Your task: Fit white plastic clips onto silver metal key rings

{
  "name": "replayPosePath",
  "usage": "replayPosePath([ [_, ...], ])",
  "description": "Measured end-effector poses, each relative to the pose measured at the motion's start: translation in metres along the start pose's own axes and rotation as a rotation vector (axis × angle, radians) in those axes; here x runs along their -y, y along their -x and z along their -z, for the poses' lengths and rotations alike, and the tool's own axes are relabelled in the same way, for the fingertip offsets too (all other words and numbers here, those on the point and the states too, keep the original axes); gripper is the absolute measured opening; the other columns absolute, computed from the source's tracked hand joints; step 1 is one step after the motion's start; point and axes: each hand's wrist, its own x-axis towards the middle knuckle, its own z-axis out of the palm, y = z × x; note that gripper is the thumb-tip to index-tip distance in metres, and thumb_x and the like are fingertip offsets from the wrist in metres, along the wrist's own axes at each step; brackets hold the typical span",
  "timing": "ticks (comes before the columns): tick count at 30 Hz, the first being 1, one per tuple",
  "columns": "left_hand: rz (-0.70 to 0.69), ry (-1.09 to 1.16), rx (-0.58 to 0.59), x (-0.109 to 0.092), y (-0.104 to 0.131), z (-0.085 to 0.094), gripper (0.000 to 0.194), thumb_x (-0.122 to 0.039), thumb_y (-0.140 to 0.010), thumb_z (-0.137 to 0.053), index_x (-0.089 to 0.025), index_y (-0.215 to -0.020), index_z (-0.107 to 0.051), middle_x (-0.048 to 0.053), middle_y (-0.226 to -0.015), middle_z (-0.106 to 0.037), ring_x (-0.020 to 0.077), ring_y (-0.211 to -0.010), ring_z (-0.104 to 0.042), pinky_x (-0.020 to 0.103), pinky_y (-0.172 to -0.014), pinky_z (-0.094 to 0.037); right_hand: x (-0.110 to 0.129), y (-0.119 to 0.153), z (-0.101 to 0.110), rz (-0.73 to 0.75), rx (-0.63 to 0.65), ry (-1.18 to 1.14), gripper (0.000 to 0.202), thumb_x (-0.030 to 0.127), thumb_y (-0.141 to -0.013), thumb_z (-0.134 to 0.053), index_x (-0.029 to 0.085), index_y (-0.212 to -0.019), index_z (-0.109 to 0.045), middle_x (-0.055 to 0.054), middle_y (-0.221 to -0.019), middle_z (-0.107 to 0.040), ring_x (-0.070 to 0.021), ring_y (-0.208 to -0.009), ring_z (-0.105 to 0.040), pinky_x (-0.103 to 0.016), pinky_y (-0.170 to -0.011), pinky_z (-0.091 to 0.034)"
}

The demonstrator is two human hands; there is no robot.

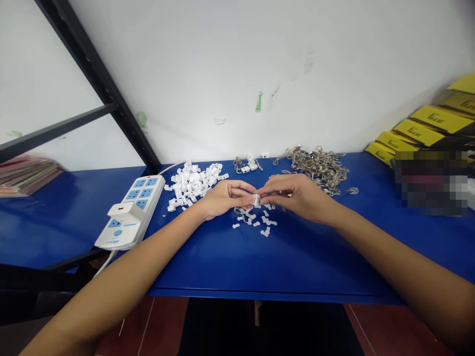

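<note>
Over the middle of the blue table, my left hand (226, 199) pinches a small white plastic piece (257, 200) between thumb and fingers. My right hand (297, 195) closes on the same piece from the other side. A cord loop (241, 213) hangs just below my left fingers. Several flat white tabs (266, 221) lie scattered beneath both hands. Behind my left hand is a pile of white plastic pieces (193, 183). A heap of tangled cords with metallic parts (317, 165) lies behind my right hand. Between the piles sit a few white pieces with cords (249, 164).
A white power strip (129, 212) with a plugged-in adapter lies left, beside a black metal frame (107, 94). Yellow boxes (419, 131) are stacked at the right, near a blurred-out object. Magazines (27, 175) lie far left. A white wall (230, 74) stands behind the blue table (260, 267).
</note>
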Motion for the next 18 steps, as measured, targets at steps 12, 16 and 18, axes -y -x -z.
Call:
replayPosePath([
  [12, 0.028, -0.012, 0.039, -0.0003, 0.0004, 0.002, 0.045, -0.037, -0.082, -0.086, -0.017, -0.119, -0.07, 0.011, -0.097, -0.081, 0.0186, -0.087, -0.075, 0.033, -0.084, -0.057, -0.0009, 0.0011, -0.0039, 0.095, 0.037, 0.0, 0.019, 0.037, -0.097, -0.067, 0.029, -0.101, -0.083, -0.003, -0.084, -0.075, -0.0155, -0.073, -0.063, -0.031, -0.068, -0.047],
  [16, 0.038, 0.025, -0.013, -0.0032, 0.001, -0.0018, 0.047, -0.036, -0.083, -0.085, -0.014, -0.121, -0.068, 0.01, -0.092, -0.08, 0.0166, -0.08, -0.074, 0.032, -0.08, -0.057, -0.001, 0.0008, -0.0031, -0.039, 0.039, -0.045, 0.027, 0.044, -0.095, -0.069, 0.028, -0.112, -0.08, -0.005, -0.091, -0.072, -0.0147, -0.07, -0.061, -0.029, -0.061, -0.048],
  [18, 0.04, 0.046, -0.049, -0.0043, 0.0012, -0.0036, 0.049, -0.036, -0.082, -0.086, -0.014, -0.122, -0.068, 0.01, -0.091, -0.08, 0.0161, -0.078, -0.073, 0.03, -0.078, -0.056, -0.0015, 0.001, -0.0033, -0.121, 0.074, -0.1, 0.038, 0.049, -0.09, -0.074, 0.028, -0.122, -0.076, -0.007, -0.1, -0.07, -0.0145, -0.071, -0.062, -0.029, -0.059, -0.05],
])
